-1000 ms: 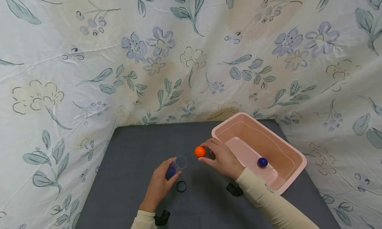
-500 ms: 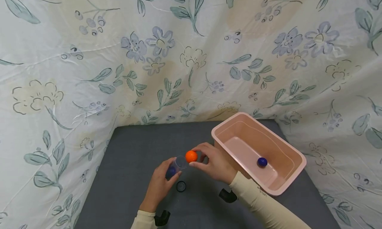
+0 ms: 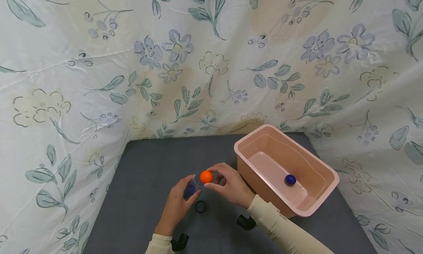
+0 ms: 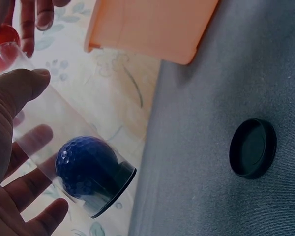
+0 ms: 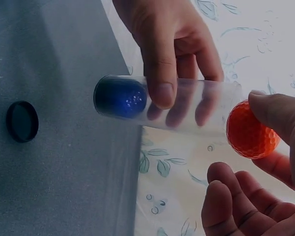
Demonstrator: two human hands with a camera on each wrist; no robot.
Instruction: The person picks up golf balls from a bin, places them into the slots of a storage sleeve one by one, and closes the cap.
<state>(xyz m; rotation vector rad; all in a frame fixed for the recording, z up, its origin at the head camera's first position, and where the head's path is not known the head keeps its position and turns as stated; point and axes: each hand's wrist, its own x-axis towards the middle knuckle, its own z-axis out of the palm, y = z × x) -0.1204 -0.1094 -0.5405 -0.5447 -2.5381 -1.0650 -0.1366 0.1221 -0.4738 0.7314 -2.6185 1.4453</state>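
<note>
My left hand point(image 3: 178, 202) grips a clear plastic tube point(image 5: 187, 105), tilted with its mouth toward my right hand. A dark blue golf ball point(image 4: 87, 166) lies at the tube's dark-capped bottom end. Between thumb and fingers, my right hand point(image 3: 231, 182) pinches an orange golf ball point(image 3: 206, 177). That ball sits right at the tube's mouth, its near part showing inside the rim in the left wrist view. Below the hands, a round black cap point(image 3: 200, 206) lies on the dark grey table, hollow side showing.
A pink plastic bin point(image 3: 261, 169) stands at the right of the table point(image 3: 152, 162), slanted. Inside it lies another dark blue golf ball point(image 3: 290, 179). Floral cloth point(image 3: 185, 110) hangs behind and along both sides of the table.
The right hand has moved left from beside the bin, carrying the orange golf ball to the tube's mouth. The left hand and tube have stayed in place.
</note>
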